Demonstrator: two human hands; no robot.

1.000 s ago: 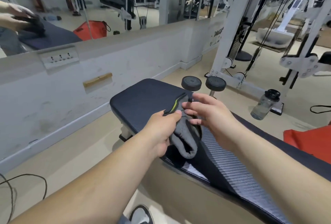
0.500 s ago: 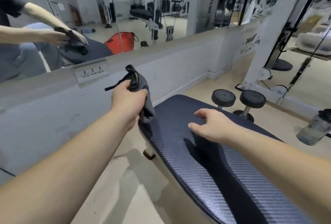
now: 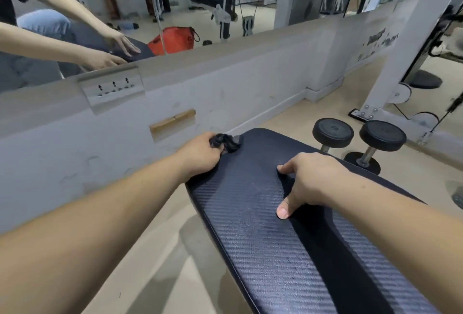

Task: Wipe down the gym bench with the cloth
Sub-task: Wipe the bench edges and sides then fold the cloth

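Head view: the left hand (image 3: 200, 155) is clutching the bunched cloth (image 3: 226, 142) at the 11 o'clock corner of the surface (image 3: 263, 251), seemingly starting a wipe. The right hand (image 3: 310, 180) is bracing, relaxed and holding nothing. The next move is likely dragging the cloth toward 6 o'clock, pressing steadily.

The left hand (image 3: 200, 154) grips a bunched dark cloth (image 3: 228, 142) at the far left corner of the bench (image 3: 263, 251) — the right hand (image 3: 309, 180) rests on the pad, thumb spread. Two dumbbells (image 3: 358, 138) stand just beyond.
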